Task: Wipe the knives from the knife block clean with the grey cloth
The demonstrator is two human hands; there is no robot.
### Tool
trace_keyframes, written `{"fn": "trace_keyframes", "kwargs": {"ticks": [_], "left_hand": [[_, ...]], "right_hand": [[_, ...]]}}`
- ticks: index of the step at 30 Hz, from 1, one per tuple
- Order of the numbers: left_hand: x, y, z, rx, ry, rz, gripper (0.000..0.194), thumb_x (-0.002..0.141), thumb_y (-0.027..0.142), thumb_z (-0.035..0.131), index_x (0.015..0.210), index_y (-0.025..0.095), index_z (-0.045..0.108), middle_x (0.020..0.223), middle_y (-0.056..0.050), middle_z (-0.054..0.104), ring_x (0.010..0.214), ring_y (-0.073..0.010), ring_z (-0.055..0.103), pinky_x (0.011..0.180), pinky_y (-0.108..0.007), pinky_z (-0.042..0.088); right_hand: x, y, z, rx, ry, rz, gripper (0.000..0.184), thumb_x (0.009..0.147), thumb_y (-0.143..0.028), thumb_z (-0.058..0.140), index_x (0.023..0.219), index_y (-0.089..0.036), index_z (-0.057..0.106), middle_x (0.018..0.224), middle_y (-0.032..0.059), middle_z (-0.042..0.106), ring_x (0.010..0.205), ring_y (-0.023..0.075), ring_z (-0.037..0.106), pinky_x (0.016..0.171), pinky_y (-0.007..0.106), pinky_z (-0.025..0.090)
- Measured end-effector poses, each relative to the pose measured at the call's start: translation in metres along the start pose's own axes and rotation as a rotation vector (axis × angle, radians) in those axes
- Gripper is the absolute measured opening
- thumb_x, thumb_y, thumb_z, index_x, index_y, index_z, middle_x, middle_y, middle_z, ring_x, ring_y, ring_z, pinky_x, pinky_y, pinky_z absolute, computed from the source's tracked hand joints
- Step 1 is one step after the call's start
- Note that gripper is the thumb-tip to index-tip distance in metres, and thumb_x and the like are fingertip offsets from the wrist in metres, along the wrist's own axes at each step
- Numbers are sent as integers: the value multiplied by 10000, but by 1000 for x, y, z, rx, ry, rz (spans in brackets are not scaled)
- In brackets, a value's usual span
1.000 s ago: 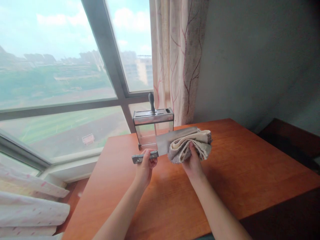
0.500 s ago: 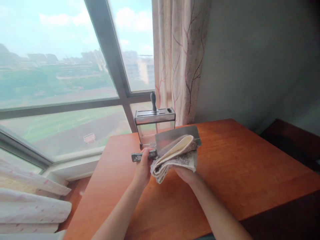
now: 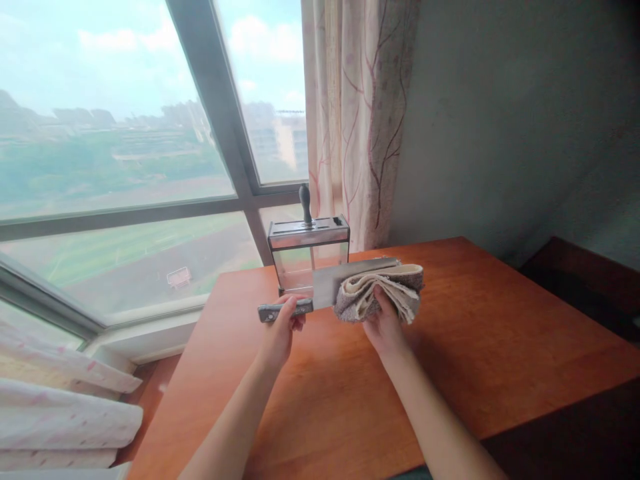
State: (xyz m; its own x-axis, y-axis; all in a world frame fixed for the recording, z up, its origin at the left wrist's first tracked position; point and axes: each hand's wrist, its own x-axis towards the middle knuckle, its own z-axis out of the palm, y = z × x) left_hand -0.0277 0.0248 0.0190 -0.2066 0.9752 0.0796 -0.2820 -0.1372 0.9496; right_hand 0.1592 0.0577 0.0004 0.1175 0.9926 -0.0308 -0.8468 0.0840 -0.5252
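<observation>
My left hand (image 3: 283, 327) is closed round the dark handle of a cleaver (image 3: 326, 283), whose wide metal blade points right. My right hand (image 3: 385, 323) grips a folded grey and cream cloth (image 3: 375, 293), its thumb pressed into the folds. The cloth lies against the blade and hides most of its right part. Both hands are held above the wooden table. Just behind the cleaver stands a knife block (image 3: 309, 233) with clear sides and a metal top, and one dark-handled tool sticks up out of it.
The brown table (image 3: 320, 413) stretches out under my arms. A window (image 3: 120, 160) fills the left side, with a patterned curtain (image 3: 367, 133) beside it and another curtain (image 3: 65, 413) at lower left. A dark piece of furniture (image 3: 575, 287) stands at right.
The cloth has moved right along the blade and is bunched differently. My right thumb now shows on top of it. The blade has tilted, and more of it near the handle is uncovered.
</observation>
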Motion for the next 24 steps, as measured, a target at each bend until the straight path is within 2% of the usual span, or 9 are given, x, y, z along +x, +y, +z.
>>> {"fn": "trace_keyframes", "kwargs": {"ticks": [4, 8, 16, 19, 21, 24], "left_hand": [[3, 1, -2, -24, 26, -8, 275, 750, 408, 610, 762, 140, 668, 514, 15, 523, 470, -89, 423, 430, -211, 273], [2, -2, 0, -75, 10, -2, 247, 765, 396, 606, 750, 152, 636, 502, 37, 482, 464, -76, 398, 433, -207, 247], [-14, -17, 19, -57, -95, -58, 259, 750, 434, 643, 808, 192, 572, 576, 60, 468, 479, -62, 375, 457, -193, 225], [-17, -21, 21, -49, -92, -72, 268, 748, 440, 653, 831, 196, 580, 568, 66, 451, 483, -62, 375, 466, -187, 235], [-16, -19, 20, -17, -79, -66, 276, 753, 446, 645, 837, 187, 599, 596, 47, 495, 506, -71, 411, 472, -190, 258], [-11, -12, 15, 31, -89, -49, 297, 769, 453, 617, 850, 168, 634, 593, 16, 543, 522, -90, 443, 474, -204, 287]], "right_hand": [[3, -10, 0, 21, 30, -49, 303, 722, -277, 720, 1016, -292, 652, 1027, -37, 713, 1004, 161, 642, 950, 338, 480], [2, -8, 3, 51, 21, -66, 338, 724, -281, 719, 1051, -305, 637, 1058, -47, 704, 1034, 151, 628, 978, 336, 460], [-16, 18, 12, 1, -84, 150, 310, 726, -373, 714, 1012, -267, 655, 1038, -17, 714, 1035, 177, 631, 941, 336, 484], [-20, 22, 14, -18, -114, 198, 307, 725, -370, 717, 1007, -262, 660, 1047, -6, 711, 1021, 187, 637, 918, 334, 497], [-19, 20, 13, -22, -96, 195, 310, 719, -346, 727, 1010, -266, 659, 1048, -11, 711, 1022, 184, 636, 918, 330, 498], [-12, 13, 9, -1, -26, 118, 311, 698, -294, 749, 996, -273, 664, 1011, -25, 720, 1001, 177, 644, 918, 327, 500]]}}
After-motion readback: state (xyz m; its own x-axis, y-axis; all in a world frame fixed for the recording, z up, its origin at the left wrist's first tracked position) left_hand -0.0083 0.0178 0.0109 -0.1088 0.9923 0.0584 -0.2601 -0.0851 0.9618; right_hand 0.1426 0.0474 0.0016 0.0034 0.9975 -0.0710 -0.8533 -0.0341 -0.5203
